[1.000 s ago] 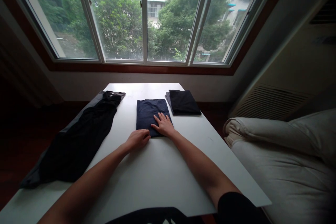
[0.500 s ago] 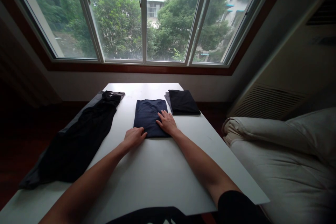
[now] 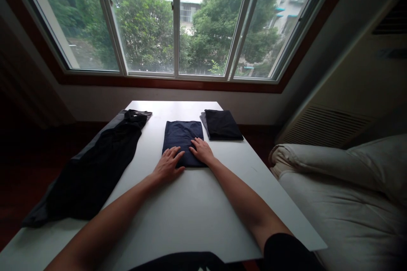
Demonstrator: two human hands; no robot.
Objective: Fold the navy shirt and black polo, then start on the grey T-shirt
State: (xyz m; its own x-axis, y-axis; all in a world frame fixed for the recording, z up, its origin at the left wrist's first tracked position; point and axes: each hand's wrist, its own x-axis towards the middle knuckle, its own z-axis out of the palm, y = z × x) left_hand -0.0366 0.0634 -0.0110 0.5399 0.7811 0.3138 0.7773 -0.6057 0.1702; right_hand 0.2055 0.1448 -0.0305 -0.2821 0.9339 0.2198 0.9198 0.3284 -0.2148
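A folded navy garment (image 3: 182, 134) lies in the middle of the white table (image 3: 190, 207). My left hand (image 3: 168, 164) rests flat on its near left corner, fingers spread. My right hand (image 3: 201, 150) lies flat on its near right part, fingers stretched out. Neither hand grips anything.
A folded black garment on a grey one (image 3: 221, 124) lies at the back right of the table. A long black and grey garment (image 3: 95, 165) stretches along the left edge. A white sofa (image 3: 343, 194) stands to the right, a wide window (image 3: 178, 21) behind.
My left hand has opened from a loose fist at the garment's near edge and moved onto the navy garment, lying flat. The right hand has barely shifted.
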